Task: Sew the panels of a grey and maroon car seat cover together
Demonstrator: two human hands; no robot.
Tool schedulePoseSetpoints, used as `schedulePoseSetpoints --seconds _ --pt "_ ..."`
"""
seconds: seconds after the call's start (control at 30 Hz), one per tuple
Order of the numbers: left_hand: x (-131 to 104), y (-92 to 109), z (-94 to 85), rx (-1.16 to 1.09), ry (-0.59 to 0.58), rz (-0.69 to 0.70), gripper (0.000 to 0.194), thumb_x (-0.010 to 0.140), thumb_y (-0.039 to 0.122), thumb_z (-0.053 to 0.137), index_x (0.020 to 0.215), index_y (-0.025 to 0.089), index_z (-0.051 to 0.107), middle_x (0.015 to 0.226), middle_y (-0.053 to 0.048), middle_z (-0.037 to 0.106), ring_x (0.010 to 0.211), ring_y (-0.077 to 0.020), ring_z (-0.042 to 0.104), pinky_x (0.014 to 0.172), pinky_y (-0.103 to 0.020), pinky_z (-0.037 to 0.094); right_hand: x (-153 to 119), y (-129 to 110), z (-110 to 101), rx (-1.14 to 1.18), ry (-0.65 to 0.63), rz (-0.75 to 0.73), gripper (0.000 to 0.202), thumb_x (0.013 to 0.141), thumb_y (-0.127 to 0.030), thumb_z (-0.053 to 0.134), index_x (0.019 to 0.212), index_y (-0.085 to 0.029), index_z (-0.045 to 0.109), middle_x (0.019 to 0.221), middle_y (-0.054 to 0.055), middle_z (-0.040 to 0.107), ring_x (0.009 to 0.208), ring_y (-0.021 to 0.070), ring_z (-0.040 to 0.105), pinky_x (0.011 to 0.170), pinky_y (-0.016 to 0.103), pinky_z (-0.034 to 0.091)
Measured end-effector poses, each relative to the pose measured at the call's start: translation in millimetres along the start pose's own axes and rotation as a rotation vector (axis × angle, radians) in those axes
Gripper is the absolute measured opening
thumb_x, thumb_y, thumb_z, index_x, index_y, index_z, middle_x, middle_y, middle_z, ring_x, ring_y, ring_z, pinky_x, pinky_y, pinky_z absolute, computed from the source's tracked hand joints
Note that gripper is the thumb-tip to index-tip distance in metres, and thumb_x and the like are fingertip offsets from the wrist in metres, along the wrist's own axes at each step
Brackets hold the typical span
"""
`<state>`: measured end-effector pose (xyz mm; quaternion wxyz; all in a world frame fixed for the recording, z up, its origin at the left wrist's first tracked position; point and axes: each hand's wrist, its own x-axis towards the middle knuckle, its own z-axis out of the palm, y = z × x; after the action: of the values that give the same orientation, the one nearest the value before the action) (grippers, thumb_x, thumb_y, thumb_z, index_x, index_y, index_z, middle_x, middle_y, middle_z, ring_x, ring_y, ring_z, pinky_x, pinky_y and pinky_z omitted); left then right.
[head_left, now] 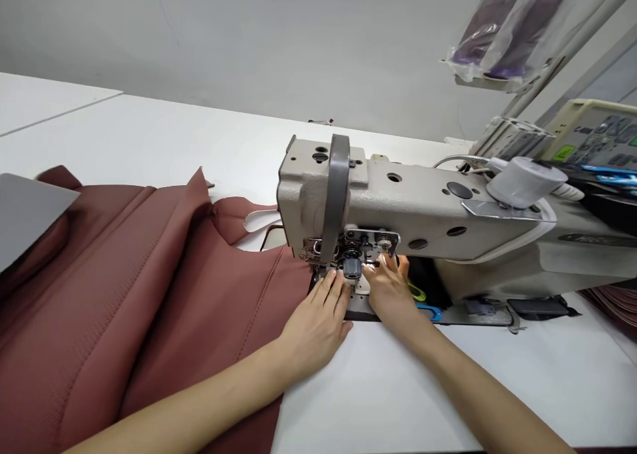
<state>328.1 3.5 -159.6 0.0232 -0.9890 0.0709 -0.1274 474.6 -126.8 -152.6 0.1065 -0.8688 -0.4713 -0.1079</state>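
Note:
A grey-beige sewing machine (423,205) stands in front of me, with a dark knob (352,267) low on its head. A large reddish-brown leather-like cover (209,301) with stitched seams spreads from the left up to the needle area. My left hand (316,324) lies flat at the cover's right edge, fingers stretched toward the needle area. Under the machine arm, my right hand (391,291) has its fingers bent together beside the needle area. The machine head partly hides those fingertips, and I cannot make out what they hold. The needle itself is hidden.
Yellow-green and blue clip-like pieces (428,312) lie on the machine bed beside my right wrist. A white thread spool (526,180) sits on the arm. Bagged purple cones (522,36) hang at upper right. A grey sheet (30,215) covers the cover's left part. White tabletop (378,387) surrounds the machine.

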Motion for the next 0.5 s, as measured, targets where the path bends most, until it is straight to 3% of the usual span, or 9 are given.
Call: schedulePoseSetpoints --seconds 0.17,0.33,0.4,0.5 --pt "3.1 -7.0 -4.6 -0.177 -0.076 0.063 0.06 0.099 0.037 0.039 0.147 0.0 0.036 0.153 -0.024 0.034 0.143 -0.0368 0.032 0.116 -0.047 0.033 -2.6 -3.1 -1.3 -0.094 0.023 -0.007 0.038 0.074 0.002 0.048 0.097 -0.02 0.069 0.094 0.01 0.065 0.109 0.0272 0.05 0.104 0.049 0.022" --pt "8.1 -14.1 -13.2 -0.356 -0.133 0.139 0.091 0.086 0.063 0.057 0.149 0.004 0.031 0.154 -0.025 0.032 0.141 -0.0402 0.034 0.111 -0.05 0.038 -6.7 4.0 -6.2 -0.077 0.105 0.026 0.029 0.076 0.0 0.05 0.078 -0.021 0.07 0.078 0.007 0.062 0.091 0.0248 0.053 0.095 0.048 0.027" --pt "8.0 -14.8 -14.5 -0.426 -0.051 0.198 0.078 0.089 0.056 0.056 0.145 0.004 0.037 0.148 -0.022 0.042 0.137 -0.0357 0.041 0.112 -0.047 0.039 -7.5 4.1 -4.5 -0.059 0.121 0.006 0.027 0.079 -0.001 0.05 0.074 -0.02 0.069 0.075 0.007 0.06 0.089 0.0247 0.053 0.092 0.046 0.03" --pt "6.1 -13.6 -16.0 -0.546 0.114 0.342 0.034 0.098 0.031 0.046 0.122 0.009 0.055 0.12 -0.011 0.065 0.117 -0.0229 0.057 0.102 -0.035 0.046 -8.3 -0.1 -1.1 -0.029 0.123 -0.042 0.027 0.081 -0.001 0.049 0.078 -0.019 0.069 0.079 0.008 0.063 0.091 0.0251 0.054 0.091 0.043 0.034"
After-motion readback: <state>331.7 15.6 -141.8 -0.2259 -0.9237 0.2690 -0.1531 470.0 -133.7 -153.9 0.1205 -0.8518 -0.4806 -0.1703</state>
